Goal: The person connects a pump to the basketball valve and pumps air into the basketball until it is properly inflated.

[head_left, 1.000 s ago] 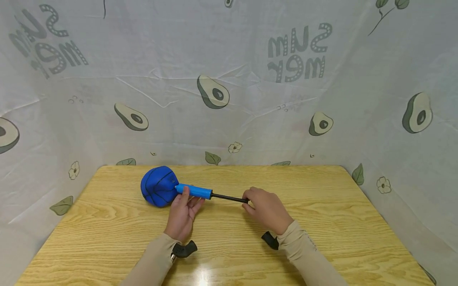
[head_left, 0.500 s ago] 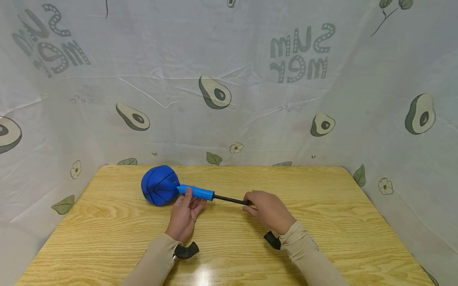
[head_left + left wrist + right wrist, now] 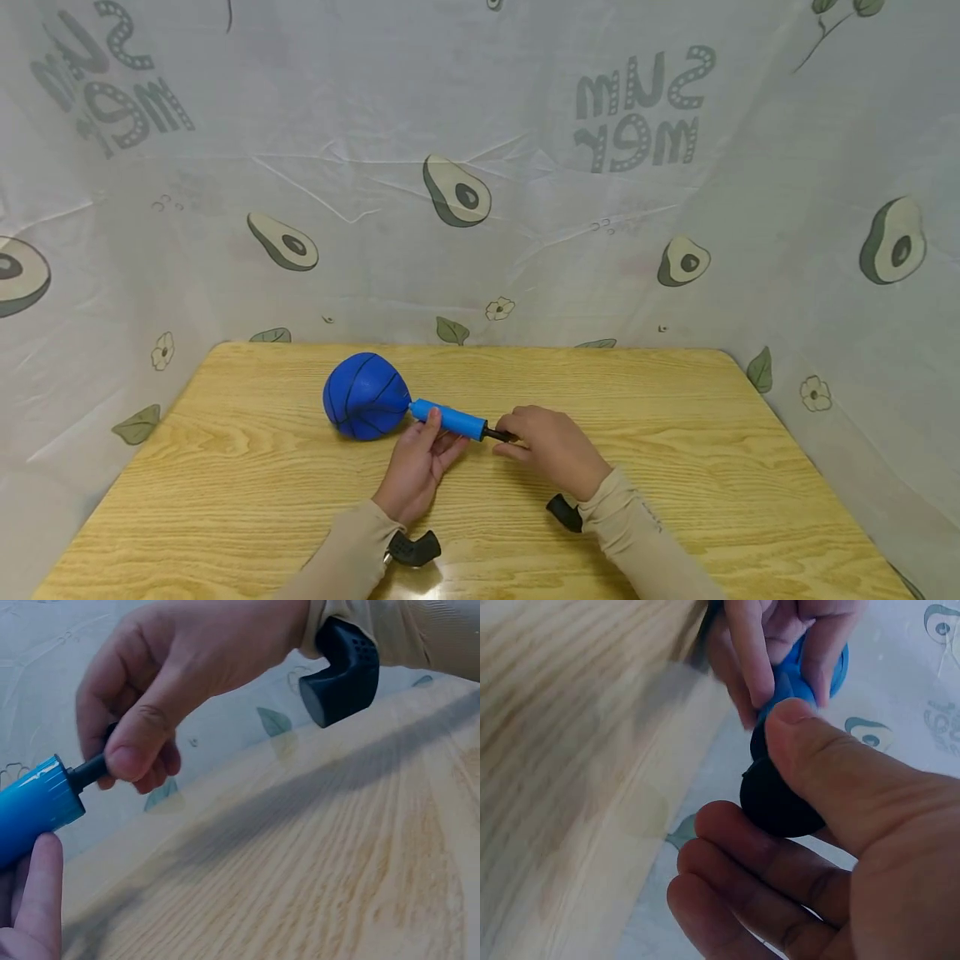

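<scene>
A blue ball (image 3: 360,392) with black seams, partly caved in, sits at the left-centre of the table. The tip of a blue hand pump (image 3: 453,422) meets the ball's right side. My left hand (image 3: 416,467) grips the pump barrel from below, thumb on the near side; in the left wrist view a fingertip lies against the barrel (image 3: 37,802). My right hand (image 3: 558,450) pinches the black handle (image 3: 780,799) between thumb and fingers. Only a short length of the black rod (image 3: 90,771) shows between barrel and right hand.
The wooden table (image 3: 675,417) has a pale printed cloth (image 3: 337,125) hanging behind it and along its sides. Black curved camera mounts (image 3: 415,548) sit at both wrists, under the beige sleeves (image 3: 645,533).
The pump rod has slid into the barrel, so less of it shows. The ball, the barrel and my left hand have shifted right, while the right hand has stayed nearly in place.
</scene>
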A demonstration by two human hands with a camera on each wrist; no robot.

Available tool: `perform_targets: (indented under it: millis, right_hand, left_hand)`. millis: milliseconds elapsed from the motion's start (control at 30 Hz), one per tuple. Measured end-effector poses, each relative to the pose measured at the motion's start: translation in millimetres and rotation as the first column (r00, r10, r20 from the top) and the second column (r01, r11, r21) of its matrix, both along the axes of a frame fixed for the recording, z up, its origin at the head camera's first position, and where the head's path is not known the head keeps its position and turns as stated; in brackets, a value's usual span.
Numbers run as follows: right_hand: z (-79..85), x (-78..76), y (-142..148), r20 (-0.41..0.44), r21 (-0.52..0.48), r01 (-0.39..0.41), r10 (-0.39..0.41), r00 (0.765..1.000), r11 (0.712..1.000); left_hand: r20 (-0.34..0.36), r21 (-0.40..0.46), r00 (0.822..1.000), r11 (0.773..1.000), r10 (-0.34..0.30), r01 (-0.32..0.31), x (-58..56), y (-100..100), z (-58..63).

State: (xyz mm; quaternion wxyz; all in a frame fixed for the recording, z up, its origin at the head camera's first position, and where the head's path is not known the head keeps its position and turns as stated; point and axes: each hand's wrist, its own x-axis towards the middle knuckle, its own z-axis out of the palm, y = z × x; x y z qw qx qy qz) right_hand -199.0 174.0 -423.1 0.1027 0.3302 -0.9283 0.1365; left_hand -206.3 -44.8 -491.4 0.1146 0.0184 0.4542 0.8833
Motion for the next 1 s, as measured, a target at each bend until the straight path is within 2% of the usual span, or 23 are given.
perform_targets:
  millis: [133, 267, 467, 733, 833, 1000]
  right_hand:
    - [-1.7, 0.9, 0.0, -0.005, -0.015, -0.009, 0.009, 1.0, 1.0]
    - [-1.8, 1.1, 0.1, -0.001, -0.025, -0.001, 0.001, 1.0, 1.0]
    - [0.5, 1.2, -3.5, 0.074, -0.046, 0.002, 0.002, 0.997, 0.999]
    - [-1.1, 0.7, -5.2, 0.123, -0.041, 0.017, -0.012, 0.992, 0.999]
    - [-1.5, 0.4, -4.6, 0.121, -0.027, 0.025, -0.021, 0.992, 0.999]
    - [-1.4, 0.2, -2.8, 0.116, 0.013, 0.054, -0.056, 0.992, 0.998]
  left_hand:
    - [-0.016, -0.014, 0.999, 0.999, -0.048, 0.048, 4.4, 3.0, 0.8]
    - [-0.015, -0.007, 0.999, 0.999, -0.043, 0.043, 5.3, 3.2, 1.8]
    - [-0.008, -0.027, 1.0, 0.999, -0.018, 0.018, 5.8, 1.7, 4.7]
    - [-0.036, -0.023, 0.999, 0.999, -0.032, 0.031, 3.2, -2.7, 2.7]
    - [-0.038, -0.021, 0.999, 1.0, -0.007, 0.006, -0.2, -5.4, 2.3]
    - [0.005, 0.033, 0.998, 0.997, 0.065, -0.065, -7.7, -10.1, 1.4]
